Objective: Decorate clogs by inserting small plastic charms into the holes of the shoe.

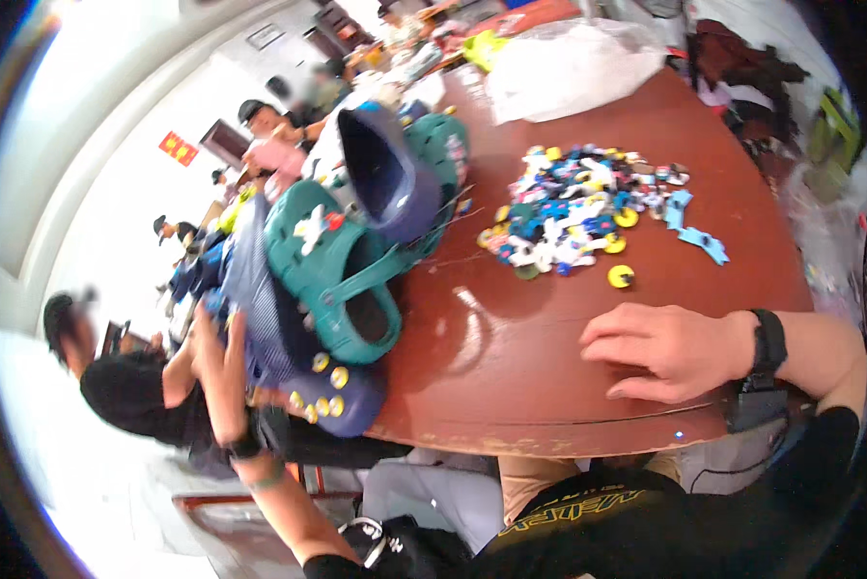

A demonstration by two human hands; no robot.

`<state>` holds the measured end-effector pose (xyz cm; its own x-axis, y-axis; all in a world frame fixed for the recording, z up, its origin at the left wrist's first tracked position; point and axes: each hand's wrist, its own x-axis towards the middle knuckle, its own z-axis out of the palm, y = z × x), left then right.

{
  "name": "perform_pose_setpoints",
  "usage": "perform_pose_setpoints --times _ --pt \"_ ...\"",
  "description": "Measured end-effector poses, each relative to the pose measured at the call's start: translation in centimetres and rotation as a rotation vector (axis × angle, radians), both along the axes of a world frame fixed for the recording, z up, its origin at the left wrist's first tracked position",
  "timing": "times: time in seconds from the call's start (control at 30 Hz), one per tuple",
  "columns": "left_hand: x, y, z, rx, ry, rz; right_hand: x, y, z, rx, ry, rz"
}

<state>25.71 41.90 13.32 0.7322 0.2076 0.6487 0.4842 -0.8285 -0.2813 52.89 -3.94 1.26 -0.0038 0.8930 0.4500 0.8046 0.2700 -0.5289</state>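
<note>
My left hand (223, 372) is at the outer left side of a heap of clogs, its fingers stretched upward and a little apart beside a navy clog (263, 299). Whether the fingertips touch that clog is blurred. A green clog (303, 232) with a white and red charm lies on top of the heap. Behind it a dark blue clog (409, 193) tips with its opening facing me. Below, another navy clog (361, 396) carries several yellow round charms. My right hand (660, 352) rests on the table with fingers extended, holding nothing, near a single yellow charm (621, 277).
A pile of mixed small shoe charms (569, 217) covers the middle of the reddish-brown table (511, 357). Light blue charms (699, 241) lie right of it, and a white plastic bag (573, 72) lies farther back. Close on my left sits a person in black (134, 396); others work farther away.
</note>
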Motion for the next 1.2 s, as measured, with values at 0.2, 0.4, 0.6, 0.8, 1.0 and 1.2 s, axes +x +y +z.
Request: perform_pose_setpoints --times 0.2,0.4,0.6,0.8,1.0,1.2 --pt "-0.2 -19.5 -3.9 -0.088 -0.165 -0.252 0.6 0.5 -1.2 0.049 -0.107 0.099" --pt "5.2 -24.0 -12.4 -0.631 0.279 -0.33 2.0 -1.6 2.4 -0.164 -0.52 -0.294" --pt "4.5 -22.4 -12.0 -0.658 0.035 -0.254 6.1 -6.7 3.5 -0.583 -0.486 -0.685" --pt "5.3 -22.2 -12.1 -0.602 0.126 -0.32 11.3 -4.0 0.5 -0.758 -0.293 -0.802" --pt "5.4 -21.9 -12.8 -0.671 0.118 -0.283 12.6 2.1 -0.7 -0.559 -0.313 -0.691" --pt "4.8 -21.5 -12.9 -0.67 0.105 -0.305 9.7 7.0 0.7 -0.246 -0.234 -0.466"
